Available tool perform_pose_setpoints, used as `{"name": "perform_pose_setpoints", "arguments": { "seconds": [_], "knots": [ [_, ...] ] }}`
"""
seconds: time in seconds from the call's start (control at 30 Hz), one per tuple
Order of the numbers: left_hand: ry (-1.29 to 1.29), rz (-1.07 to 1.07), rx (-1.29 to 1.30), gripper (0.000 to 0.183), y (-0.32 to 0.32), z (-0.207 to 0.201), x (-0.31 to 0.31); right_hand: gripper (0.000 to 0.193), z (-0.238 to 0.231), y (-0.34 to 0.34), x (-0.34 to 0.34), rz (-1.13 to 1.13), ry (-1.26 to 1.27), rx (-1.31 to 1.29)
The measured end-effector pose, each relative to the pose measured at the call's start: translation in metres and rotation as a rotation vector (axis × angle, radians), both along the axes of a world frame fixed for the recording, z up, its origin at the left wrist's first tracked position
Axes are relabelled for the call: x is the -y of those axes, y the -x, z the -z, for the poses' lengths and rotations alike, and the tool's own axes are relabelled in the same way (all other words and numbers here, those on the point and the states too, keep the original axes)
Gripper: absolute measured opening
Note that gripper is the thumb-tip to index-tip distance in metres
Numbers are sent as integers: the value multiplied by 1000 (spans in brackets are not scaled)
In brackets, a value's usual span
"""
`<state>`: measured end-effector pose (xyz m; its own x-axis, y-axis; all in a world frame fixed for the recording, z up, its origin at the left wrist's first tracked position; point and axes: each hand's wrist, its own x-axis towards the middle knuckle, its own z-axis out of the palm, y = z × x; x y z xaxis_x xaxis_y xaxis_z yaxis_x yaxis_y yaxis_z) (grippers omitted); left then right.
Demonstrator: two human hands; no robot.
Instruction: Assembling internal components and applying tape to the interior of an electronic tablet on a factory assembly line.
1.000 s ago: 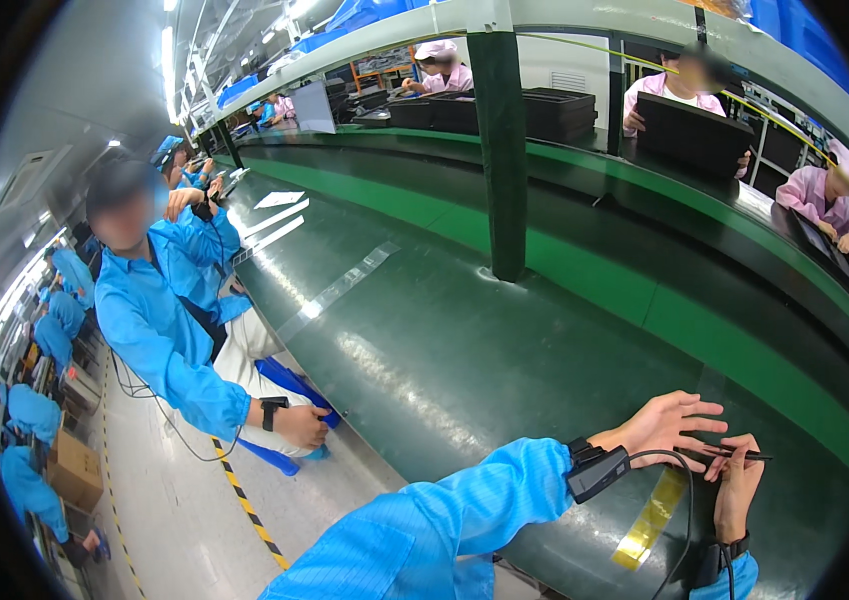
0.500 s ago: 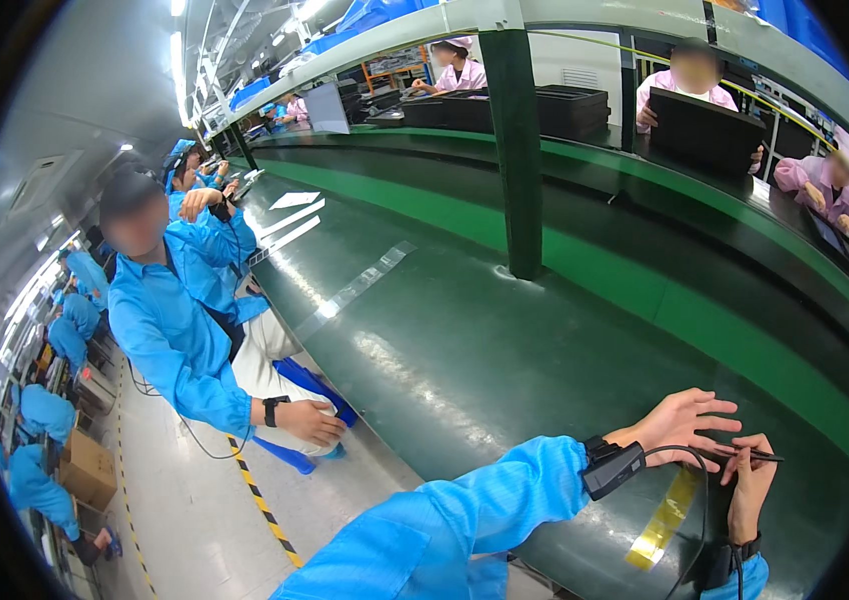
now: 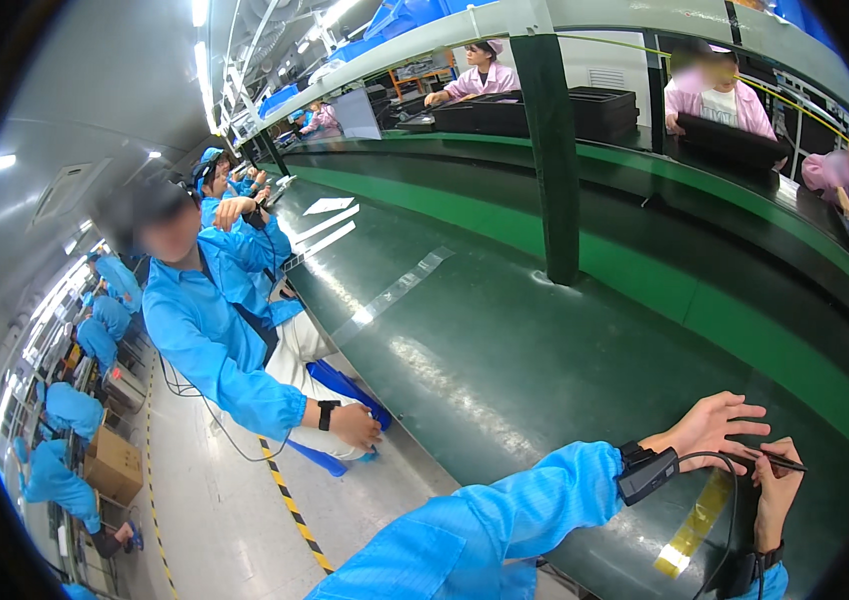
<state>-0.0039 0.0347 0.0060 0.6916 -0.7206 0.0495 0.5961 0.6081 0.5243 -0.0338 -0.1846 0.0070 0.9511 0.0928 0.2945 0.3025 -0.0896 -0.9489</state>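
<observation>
My left hand (image 3: 713, 428) hovers over the green tabletop with its fingers spread and nothing held in it. Close beside its fingertips, my right hand (image 3: 777, 487) pinches a thin black pen-like stick (image 3: 791, 464) between thumb and fingers. The stick's inner end lies near the left fingers; whether it touches them I cannot tell. A black box-shaped device (image 3: 648, 475) is strapped on my left wrist, and a black cable runs from it past my right hand. My right wrist also wears a black band (image 3: 767, 556).
The green table (image 3: 505, 350) carries a yellow tape strip (image 3: 693, 527) below my hands and a clear tape strip (image 3: 395, 293) farther left. A green post (image 3: 553, 160) rises from it. A co-worker in blue (image 3: 215, 310) sits at the left edge. People in pink handle black trays (image 3: 730, 140) across the table.
The whole view has turned left, so everything sits farther right. Across the table, a person in pink has lowered a black tray. My hands keep nearly the same pose.
</observation>
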Motion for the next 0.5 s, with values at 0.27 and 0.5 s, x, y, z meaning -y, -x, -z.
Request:
{"name": "perform_pose_setpoints", "arguments": {
  "seconds": [0.27, 0.5],
  "knots": [
    [12, 86, 89, 63, 5, -14, 7, 7, -26, 15, -7, 44, 14, 41],
    [-36, 62, 26, 67, 5, -24, -10, 15, -23, 6, -17, 0, -99, -65]
  ]
}}
